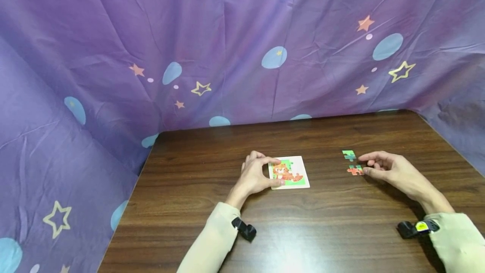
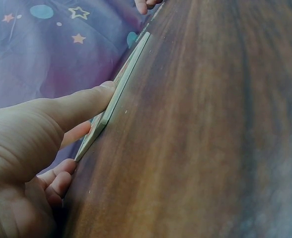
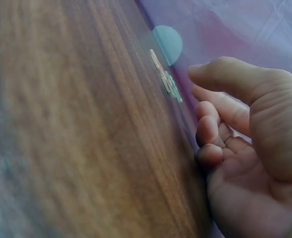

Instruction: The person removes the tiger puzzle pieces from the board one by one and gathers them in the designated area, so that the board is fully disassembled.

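A small square jigsaw puzzle board (image 1: pixel 300 166) lies on the table, showing an orange tiger picture on green with a blank white part at upper right. Around its left side my left hand (image 1: pixel 254 175) holds it, thumb and index finger on the picture. In the left wrist view, the thumb of that hand (image 2: pixel 51 124) rests along the board's edge. To the right lie two loose pieces: a green-and-blue puzzle piece (image 1: pixel 349 155) and, nearer me, an orange puzzle piece (image 1: pixel 355 170). Beside them hovers my right hand (image 1: pixel 398 174), thumb and index finger apart, the other fingers bent.
The brown wooden table (image 1: pixel 182 222) carries the board and pieces. A purple curtain (image 1: pixel 242 45) with stars and ovals hangs behind the table's back edge and along its left side. Black straps (image 1: pixel 244 228) circle both wrists over pale sleeves.
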`<state>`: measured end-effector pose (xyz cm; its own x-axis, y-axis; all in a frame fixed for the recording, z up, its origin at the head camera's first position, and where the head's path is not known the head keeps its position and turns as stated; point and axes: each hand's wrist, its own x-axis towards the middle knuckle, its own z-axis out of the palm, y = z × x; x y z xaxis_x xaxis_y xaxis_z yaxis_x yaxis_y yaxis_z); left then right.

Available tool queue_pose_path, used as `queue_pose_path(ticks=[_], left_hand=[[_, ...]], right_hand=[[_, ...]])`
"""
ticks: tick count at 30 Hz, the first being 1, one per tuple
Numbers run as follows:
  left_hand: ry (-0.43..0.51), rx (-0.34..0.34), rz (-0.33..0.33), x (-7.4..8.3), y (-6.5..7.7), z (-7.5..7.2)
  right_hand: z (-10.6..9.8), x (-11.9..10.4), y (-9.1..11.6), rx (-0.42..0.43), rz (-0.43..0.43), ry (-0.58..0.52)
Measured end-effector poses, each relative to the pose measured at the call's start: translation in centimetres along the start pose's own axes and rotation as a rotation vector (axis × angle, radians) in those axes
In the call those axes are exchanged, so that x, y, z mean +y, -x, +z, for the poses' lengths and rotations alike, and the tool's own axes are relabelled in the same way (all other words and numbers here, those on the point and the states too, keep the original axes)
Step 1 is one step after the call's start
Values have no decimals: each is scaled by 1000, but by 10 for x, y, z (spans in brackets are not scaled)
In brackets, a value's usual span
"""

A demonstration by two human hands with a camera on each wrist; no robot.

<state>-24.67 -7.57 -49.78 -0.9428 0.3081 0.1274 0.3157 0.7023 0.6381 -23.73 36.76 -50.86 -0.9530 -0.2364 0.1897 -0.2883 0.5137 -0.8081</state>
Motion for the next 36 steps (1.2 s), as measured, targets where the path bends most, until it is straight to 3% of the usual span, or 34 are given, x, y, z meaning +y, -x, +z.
queue_pose_path(ticks=[5,12,21,29,36], left_hand=[[0,3,4,-1,-1,1],[-5,4,4,-9,-5,5],[37,30,6,-10,-5,10],[21,1,-16,-4,-4,4],[-3,10,-11,-5,-5,4]], right_hand=[[1,-1,0,28,0,-52],[4,-7,-2,65,-10,-43],[20,-50,-22,101,-37,-92],[46,-90,-45,4,-62,-169],[84,-97,-55,-95,-87,-212]])
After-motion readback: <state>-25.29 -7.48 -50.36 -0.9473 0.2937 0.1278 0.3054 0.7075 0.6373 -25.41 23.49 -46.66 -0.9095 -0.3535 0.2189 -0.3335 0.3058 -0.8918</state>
